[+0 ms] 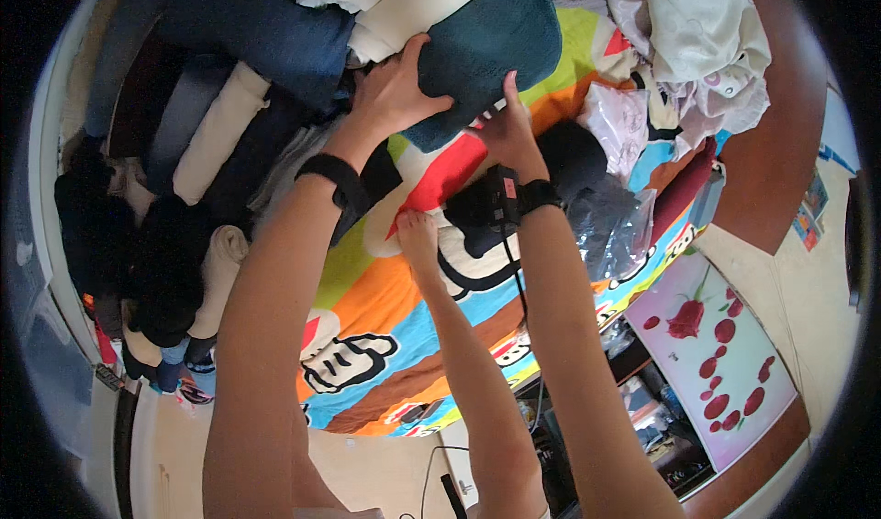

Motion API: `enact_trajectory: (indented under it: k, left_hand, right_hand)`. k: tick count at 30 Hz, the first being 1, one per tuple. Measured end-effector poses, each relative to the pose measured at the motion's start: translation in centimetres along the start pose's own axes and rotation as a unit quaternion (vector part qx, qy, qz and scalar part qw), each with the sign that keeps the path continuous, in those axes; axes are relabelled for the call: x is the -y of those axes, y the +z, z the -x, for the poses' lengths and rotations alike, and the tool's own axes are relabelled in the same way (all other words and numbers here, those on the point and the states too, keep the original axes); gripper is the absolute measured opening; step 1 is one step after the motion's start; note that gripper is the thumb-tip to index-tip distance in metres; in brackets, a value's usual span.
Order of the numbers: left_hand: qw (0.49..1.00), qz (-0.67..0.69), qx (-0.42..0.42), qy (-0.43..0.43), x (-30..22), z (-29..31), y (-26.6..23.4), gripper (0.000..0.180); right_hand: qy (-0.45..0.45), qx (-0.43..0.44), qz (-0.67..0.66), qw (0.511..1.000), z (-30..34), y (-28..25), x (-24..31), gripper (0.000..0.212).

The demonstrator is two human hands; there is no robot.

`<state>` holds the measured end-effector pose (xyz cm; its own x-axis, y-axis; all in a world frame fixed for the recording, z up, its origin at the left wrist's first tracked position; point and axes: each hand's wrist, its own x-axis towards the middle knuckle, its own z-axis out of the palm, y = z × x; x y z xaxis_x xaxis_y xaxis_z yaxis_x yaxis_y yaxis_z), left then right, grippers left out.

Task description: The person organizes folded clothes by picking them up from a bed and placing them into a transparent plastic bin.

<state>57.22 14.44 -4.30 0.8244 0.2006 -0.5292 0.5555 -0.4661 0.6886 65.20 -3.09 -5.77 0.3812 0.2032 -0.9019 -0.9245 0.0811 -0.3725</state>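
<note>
My left hand (395,97) grips the left edge of a dark green folded cloth (491,42), its thumb lying on top. My right hand (510,135) holds the near edge of the same cloth from the right, thumb up and the other fingers partly hidden below. The cloth is tilted over a bed cover (367,285) with colourful cartoon prints. Cream folded cloths (404,19) lie against its far left side. Near my right wrist are a black garment (569,152) and a clear plastic bag with dark cloth (610,221).
Folded and rolled clothes, mostly dark, with a cream roll (220,133), line the left side. White shiny fabric (702,33) heaps at the far right. A bare foot (418,239) rests on the bed cover. A petal-patterned panel (716,354) stands beside cluttered shelves at lower right.
</note>
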Motion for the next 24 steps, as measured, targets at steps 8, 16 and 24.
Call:
enact_trajectory:
  k: [8,16,24]
  left_hand:
    - [0.985,0.17,0.004,0.003,0.6,1.9,2.0,0.104]
    - [0.894,0.378,0.23,-0.074,-8.0,25.7,0.5,0.073]
    - [0.856,0.381,0.293,-0.192,-6.4,51.7,-10.0,0.066]
  right_hand:
    - [-0.079,0.124,-0.026,0.989,5.3,0.2,-1.4,0.068]
    - [0.049,0.028,0.118,0.991,30.1,-8.2,-4.9,0.086]
    - [0.178,0.249,0.324,0.895,49.8,0.8,-12.2,0.089]
